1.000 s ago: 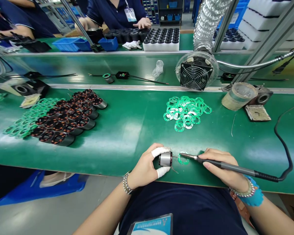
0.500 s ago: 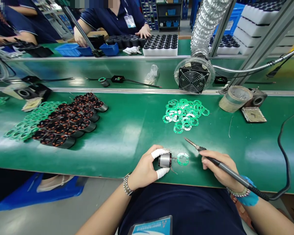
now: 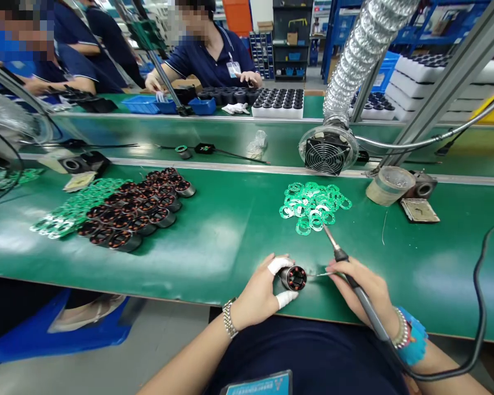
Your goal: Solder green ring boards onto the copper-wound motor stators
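Note:
My left hand (image 3: 253,299), with white finger cots on the thumb and a finger, grips a small metal motor stator (image 3: 288,278). Its open end, showing copper windings, is turned toward the right and up to me. My right hand (image 3: 366,293) holds a soldering iron (image 3: 341,254) whose tip points up toward the pile of green ring-shaped circuit boards (image 3: 310,206). Its thumb and finger also pinch a thin board (image 3: 321,274), seen nearly edge-on beside the stator. Fine wires between board and stator are hard to make out.
Rows of stators (image 3: 135,211) stand at the left beside more green boards (image 3: 82,200). A fan (image 3: 327,155) on a foil duct hangs at the back. A tub (image 3: 389,186) and a sponge tray (image 3: 420,210) sit at the right. Across the bench, a co-worker (image 3: 214,55) sits.
My right hand has moved left and taken the ring board from the bench, keeping the soldering iron. The left hand has turned the stator so its open end shows.

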Demonstrator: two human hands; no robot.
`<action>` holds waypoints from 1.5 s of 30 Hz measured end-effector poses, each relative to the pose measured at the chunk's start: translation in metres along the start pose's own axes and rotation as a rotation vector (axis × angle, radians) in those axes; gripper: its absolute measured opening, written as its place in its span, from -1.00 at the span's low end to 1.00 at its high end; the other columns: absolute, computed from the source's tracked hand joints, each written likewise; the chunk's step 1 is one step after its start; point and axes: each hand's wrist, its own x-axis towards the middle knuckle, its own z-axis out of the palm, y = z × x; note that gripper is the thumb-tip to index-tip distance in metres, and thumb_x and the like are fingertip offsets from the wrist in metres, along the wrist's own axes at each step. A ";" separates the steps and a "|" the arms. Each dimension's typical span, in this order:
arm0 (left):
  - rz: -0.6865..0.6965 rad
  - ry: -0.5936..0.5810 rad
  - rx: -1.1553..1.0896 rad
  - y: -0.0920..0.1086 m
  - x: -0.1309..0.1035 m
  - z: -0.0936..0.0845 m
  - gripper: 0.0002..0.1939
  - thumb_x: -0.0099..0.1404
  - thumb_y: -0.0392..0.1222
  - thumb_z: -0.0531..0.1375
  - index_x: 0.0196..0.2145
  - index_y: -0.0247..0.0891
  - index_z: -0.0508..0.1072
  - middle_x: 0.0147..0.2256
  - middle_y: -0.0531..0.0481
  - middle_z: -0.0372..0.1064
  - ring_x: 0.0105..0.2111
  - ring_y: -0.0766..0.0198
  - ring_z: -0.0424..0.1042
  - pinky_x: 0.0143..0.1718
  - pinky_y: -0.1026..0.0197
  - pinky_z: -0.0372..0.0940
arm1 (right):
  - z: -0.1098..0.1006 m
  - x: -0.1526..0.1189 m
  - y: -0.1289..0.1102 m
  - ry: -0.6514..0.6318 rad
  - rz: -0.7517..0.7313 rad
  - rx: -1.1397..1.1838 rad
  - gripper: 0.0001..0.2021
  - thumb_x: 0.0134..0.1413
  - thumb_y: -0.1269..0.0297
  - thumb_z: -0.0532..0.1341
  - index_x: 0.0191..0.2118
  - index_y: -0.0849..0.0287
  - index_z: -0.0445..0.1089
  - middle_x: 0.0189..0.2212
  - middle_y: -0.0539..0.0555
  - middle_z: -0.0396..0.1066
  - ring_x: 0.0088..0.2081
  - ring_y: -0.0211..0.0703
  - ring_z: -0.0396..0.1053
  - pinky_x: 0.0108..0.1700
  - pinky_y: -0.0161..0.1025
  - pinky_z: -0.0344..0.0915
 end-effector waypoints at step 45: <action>0.197 0.327 0.213 -0.010 -0.011 0.015 -0.77 0.12 -0.18 0.24 -0.26 -0.19 0.31 -0.15 -0.14 0.45 -0.12 0.11 0.43 0.03 -0.13 0.21 | 0.038 0.052 0.001 -0.382 -0.130 0.306 -0.61 0.03 0.15 0.23 -0.02 0.13 0.23 -0.22 0.12 0.38 -0.20 -0.15 0.38 -0.15 -0.23 0.35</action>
